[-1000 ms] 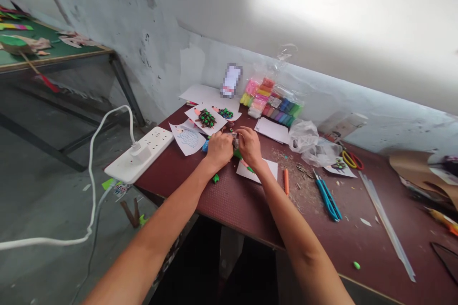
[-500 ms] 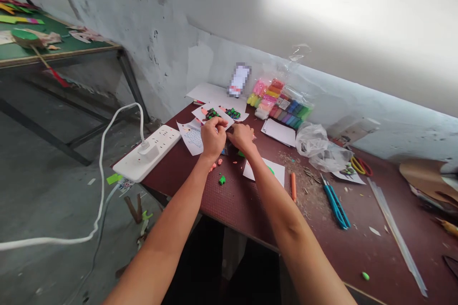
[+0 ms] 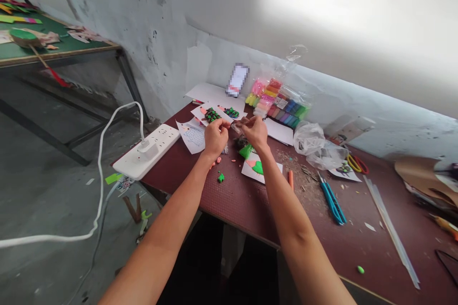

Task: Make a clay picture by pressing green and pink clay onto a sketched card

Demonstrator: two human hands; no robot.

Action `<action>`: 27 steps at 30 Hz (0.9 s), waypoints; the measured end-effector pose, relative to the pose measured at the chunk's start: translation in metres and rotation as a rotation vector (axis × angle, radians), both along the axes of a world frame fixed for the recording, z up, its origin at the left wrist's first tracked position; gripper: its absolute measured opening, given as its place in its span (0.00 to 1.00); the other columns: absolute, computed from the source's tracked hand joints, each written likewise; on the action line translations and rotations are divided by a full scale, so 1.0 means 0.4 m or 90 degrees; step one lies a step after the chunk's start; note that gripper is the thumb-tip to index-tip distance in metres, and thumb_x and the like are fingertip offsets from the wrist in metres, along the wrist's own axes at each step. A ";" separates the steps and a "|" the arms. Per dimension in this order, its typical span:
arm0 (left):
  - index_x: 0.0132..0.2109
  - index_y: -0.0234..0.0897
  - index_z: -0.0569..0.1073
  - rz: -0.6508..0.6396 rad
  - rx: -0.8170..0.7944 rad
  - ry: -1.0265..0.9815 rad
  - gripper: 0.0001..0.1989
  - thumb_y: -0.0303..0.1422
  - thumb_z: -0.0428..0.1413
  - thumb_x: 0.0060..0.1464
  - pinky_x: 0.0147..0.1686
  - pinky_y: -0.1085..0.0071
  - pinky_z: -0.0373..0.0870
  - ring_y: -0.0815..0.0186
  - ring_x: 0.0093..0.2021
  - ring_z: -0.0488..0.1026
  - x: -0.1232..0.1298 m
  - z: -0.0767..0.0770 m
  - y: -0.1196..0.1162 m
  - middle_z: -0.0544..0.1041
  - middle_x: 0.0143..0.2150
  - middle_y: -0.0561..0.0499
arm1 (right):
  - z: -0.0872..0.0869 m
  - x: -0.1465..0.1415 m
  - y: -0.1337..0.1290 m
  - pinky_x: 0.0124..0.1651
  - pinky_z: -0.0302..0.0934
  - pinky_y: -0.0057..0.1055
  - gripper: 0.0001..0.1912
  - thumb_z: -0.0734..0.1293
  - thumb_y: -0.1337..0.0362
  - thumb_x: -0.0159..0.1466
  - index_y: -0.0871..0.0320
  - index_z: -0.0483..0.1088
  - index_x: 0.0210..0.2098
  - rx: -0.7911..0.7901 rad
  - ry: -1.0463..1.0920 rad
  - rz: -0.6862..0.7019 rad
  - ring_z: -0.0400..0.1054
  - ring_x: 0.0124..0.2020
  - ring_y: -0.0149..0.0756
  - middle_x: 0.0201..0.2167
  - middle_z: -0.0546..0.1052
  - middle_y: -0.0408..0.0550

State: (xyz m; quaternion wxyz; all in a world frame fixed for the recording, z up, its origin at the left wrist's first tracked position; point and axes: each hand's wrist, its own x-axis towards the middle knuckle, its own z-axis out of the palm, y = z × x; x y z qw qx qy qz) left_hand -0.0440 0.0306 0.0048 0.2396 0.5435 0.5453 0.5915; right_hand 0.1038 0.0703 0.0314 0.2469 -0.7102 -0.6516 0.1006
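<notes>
My right hand (image 3: 256, 132) pinches a crinkled, brownish see-through plastic packet (image 3: 237, 125) above the table. Just left of it, my left hand (image 3: 216, 137) is closed in a pinch; whatever its fingertips hold is too small to make out. Two cards with dark, green-dotted hedgehog shapes, one nearer (image 3: 212, 115) and one farther (image 3: 232, 112), lie behind the hands. Beside my left wrist is a paper with a blue hedgehog drawing (image 3: 193, 136). Below my right hand are green clay (image 3: 245, 151) in a bag and a card with a pink and green clay shape (image 3: 256, 167).
A lump of green clay (image 3: 221, 177) sits near the front edge. Rightward lie an orange stick (image 3: 291, 180), blue-handled snips (image 3: 332, 202), scissors (image 3: 358, 164) and clear strips (image 3: 391, 231). Packs of coloured clay (image 3: 282, 104) and a phone (image 3: 237, 80) stand behind. A power strip (image 3: 146, 151) borders the left edge.
My right hand has moved up and right, and the brownish plastic packet now shows in its fingers. The green clay bag and the card beneath are more visible. My left hand has barely moved.
</notes>
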 end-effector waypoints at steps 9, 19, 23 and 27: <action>0.53 0.32 0.77 -0.268 0.010 -0.205 0.19 0.35 0.66 0.56 0.46 0.65 0.78 0.60 0.44 0.80 0.023 -0.016 0.002 0.83 0.49 0.40 | 0.007 0.080 -0.085 0.40 0.66 0.34 0.21 0.74 0.51 0.55 0.53 0.68 0.42 0.029 0.429 0.274 0.73 0.36 0.37 0.36 0.79 0.45; 0.40 0.34 0.74 -0.130 0.022 -0.279 0.07 0.28 0.62 0.52 0.44 0.66 0.80 0.63 0.40 0.81 -0.004 -0.005 0.016 0.83 0.39 0.46 | 0.039 0.119 -0.202 0.52 0.63 0.41 0.27 0.70 0.45 0.66 0.60 0.74 0.54 -0.149 -0.224 0.079 0.73 0.55 0.56 0.53 0.78 0.65; 0.39 0.34 0.73 -0.132 0.038 -0.283 0.08 0.28 0.61 0.50 0.46 0.64 0.79 0.63 0.39 0.81 0.006 -0.009 0.017 0.82 0.38 0.46 | 0.014 0.045 -0.179 0.54 0.63 0.39 0.26 0.72 0.52 0.66 0.61 0.71 0.58 -0.139 -0.210 0.133 0.73 0.56 0.52 0.56 0.78 0.63; 0.41 0.35 0.72 -0.197 0.013 -0.331 0.12 0.27 0.62 0.48 0.47 0.63 0.78 0.62 0.40 0.82 0.014 -0.011 0.012 0.82 0.39 0.47 | -0.022 -0.020 -0.140 0.56 0.64 0.39 0.28 0.72 0.58 0.66 0.61 0.68 0.62 -0.088 -0.114 0.132 0.71 0.59 0.50 0.57 0.78 0.62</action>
